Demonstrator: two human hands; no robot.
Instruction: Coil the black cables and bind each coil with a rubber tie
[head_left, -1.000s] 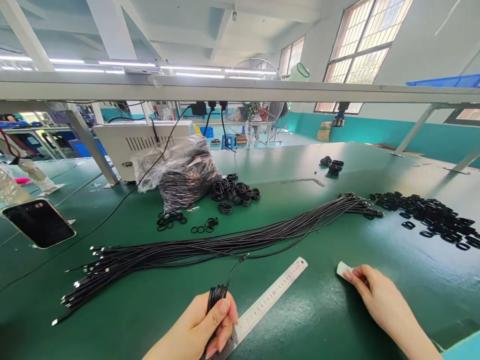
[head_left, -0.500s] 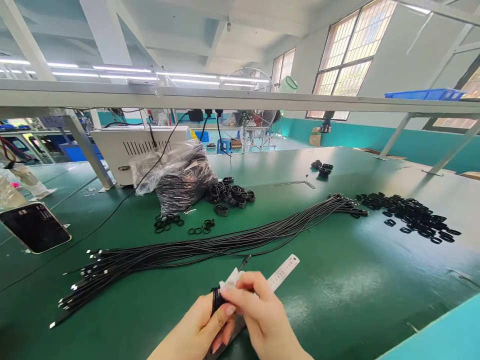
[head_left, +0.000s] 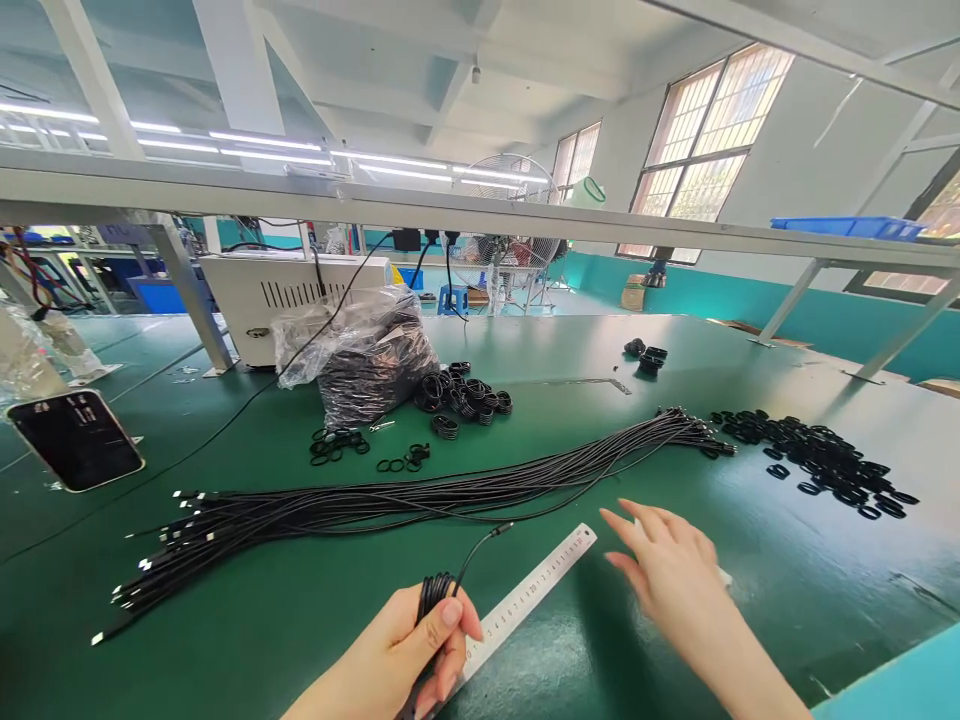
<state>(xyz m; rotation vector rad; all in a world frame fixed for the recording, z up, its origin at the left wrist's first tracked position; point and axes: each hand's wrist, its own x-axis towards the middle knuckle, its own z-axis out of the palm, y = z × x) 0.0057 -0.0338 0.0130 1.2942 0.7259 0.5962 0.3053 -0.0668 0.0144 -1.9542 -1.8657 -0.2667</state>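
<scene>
A coiled black cable (head_left: 435,594) is gripped in my left hand (head_left: 409,640), and its connector end sticks out to the upper right. Beneath that hand a metal ruler (head_left: 529,597) lies slanted on the green table. My right hand (head_left: 667,570) is over the table right of the ruler, fingers apart; a bit of something white shows behind it, mostly hidden. Beyond both hands, a long bundle of black cables (head_left: 450,492) stretches across the table.
Black oval rings (head_left: 825,455) are scattered at the right. Coiled cables (head_left: 469,395) sit beside a plastic bag of black items (head_left: 375,365). A phone (head_left: 75,440) leans at the left. A shelf (head_left: 450,205) spans above the table (head_left: 300,640).
My right hand has left the coil and moved right, its fingers spreading. The white piece is no longer at the coil. My left hand still holds the cable, and the ruler is more exposed.
</scene>
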